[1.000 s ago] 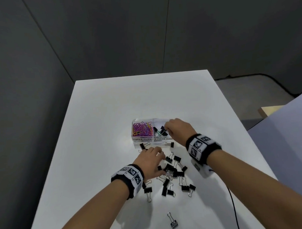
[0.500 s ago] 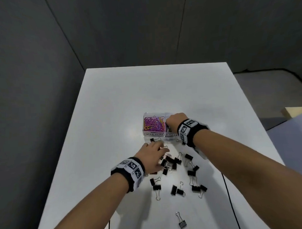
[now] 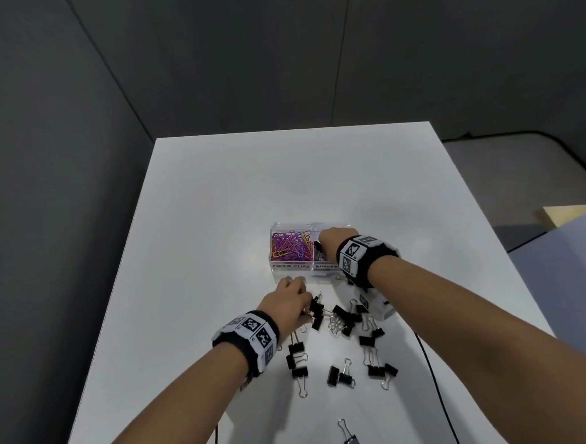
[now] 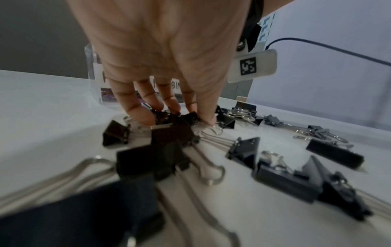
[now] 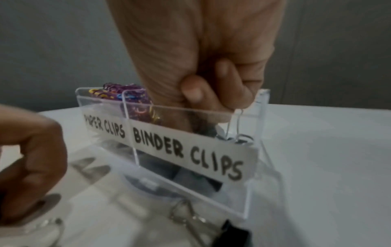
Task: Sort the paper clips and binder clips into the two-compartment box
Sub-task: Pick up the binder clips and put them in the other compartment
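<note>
- My right hand [image 5: 203, 55] has dropped into the clear two-compartment box [image 3: 291, 266], frame centre, fingers curled on a black binder clip's [image 5: 238, 132] wire.
- My left hand [image 3: 286, 305] has closed, pinching a black clip [image 4: 169, 117] off the tabletop [image 3: 218, 208]; many await.

Right hand [image 3: 335, 242] fingers curled, reaching forward; left hand [image 3: 288, 303] palm down, fingertips [image 4: 146, 117] lowered, pinching

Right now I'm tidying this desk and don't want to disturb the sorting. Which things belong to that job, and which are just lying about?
Part of the job:
- two-compartment box
- coloured paper clips in its left compartment
- black binder clips scattered on the table
- left hand on the pile
- right hand over the binder compartment

Just there:
- white table
- black cable
</note>
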Available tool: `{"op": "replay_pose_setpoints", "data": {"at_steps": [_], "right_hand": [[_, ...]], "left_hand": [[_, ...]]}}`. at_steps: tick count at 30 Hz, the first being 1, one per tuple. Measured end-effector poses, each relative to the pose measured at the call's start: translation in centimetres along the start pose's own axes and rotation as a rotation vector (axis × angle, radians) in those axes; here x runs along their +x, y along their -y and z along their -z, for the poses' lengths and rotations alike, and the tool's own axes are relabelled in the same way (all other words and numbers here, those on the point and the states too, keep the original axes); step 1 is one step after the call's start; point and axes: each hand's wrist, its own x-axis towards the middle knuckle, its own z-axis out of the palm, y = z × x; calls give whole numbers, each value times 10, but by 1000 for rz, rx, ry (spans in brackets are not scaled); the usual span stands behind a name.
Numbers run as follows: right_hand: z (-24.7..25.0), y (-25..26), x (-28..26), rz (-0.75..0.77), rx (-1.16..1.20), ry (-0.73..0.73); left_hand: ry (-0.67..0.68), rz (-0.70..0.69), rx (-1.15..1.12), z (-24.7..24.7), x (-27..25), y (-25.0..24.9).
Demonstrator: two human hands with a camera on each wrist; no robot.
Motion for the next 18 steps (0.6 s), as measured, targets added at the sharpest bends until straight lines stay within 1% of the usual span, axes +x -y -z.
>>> {"op": "replay_pose_setpoints", "data": {"at_steps": [3,7,9,12,14,16,18], "right_hand": [[-3,-4,-2,-13,66,-16],[-2,-4,-2,-13,64,18],[-2,-5,-1,2,57,5],[-4,-4,0,38,32,-47],[-4,-3,3,26,40,-23],[-6,-3,9,6,41,30],[-9,-5,17,-7,57,58]], "left_hand": [[-27,28,-4,1,-2,2],[-89,70,14,6,-4,4],[-129,64,2,8,-7,2],[-159,-4,15,4,-10,-2],[-155,-86,65,0,-11,-6],[-146,-165,107,-5,-9,-9],[-113,-186,145,-10,-7,-11]]}}
